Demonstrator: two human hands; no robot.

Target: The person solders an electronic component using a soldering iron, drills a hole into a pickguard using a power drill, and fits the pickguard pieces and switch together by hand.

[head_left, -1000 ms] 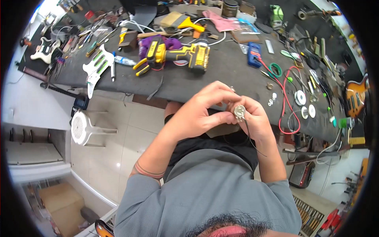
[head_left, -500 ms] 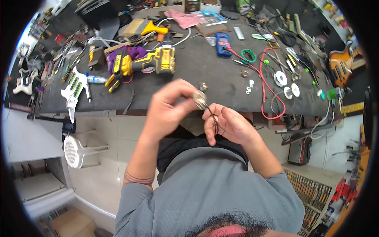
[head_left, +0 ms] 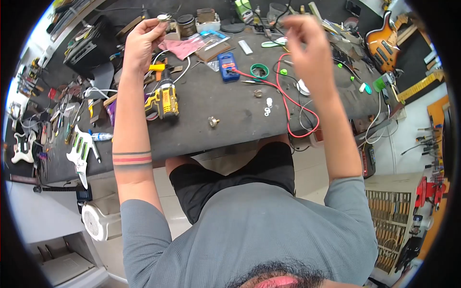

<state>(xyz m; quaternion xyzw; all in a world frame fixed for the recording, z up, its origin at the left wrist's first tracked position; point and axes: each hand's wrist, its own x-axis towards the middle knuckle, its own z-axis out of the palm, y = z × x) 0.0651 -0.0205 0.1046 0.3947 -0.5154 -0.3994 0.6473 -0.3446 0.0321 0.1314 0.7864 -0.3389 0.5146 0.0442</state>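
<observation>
My left hand (head_left: 144, 42) is raised over the far left of the workbench, its fingers pinching a small round metal part (head_left: 164, 18). A thin wire seems to stick up beside that part. My right hand (head_left: 307, 45) hovers over the right side of the bench, blurred by motion; whether its fingers hold anything is unclear. Dark cable (head_left: 279, 21) shows just beyond its fingertips. On the dark bench top lies a metal potentiometer-like part (head_left: 213, 121), apart from both hands.
A yellow cordless drill (head_left: 165, 101) lies left of centre. The blue multimeter (head_left: 227, 66) has a red lead (head_left: 300, 111) looping toward the front edge. A green ring-shaped roll (head_left: 260, 71), white pickguard (head_left: 80, 151) and sunburst guitar body (head_left: 382, 41) are around.
Both hands were together near the bench's front edge, with the metal part and black wire between them. They have moved apart and farther forward, left hand still gripping the part. The view has shifted.
</observation>
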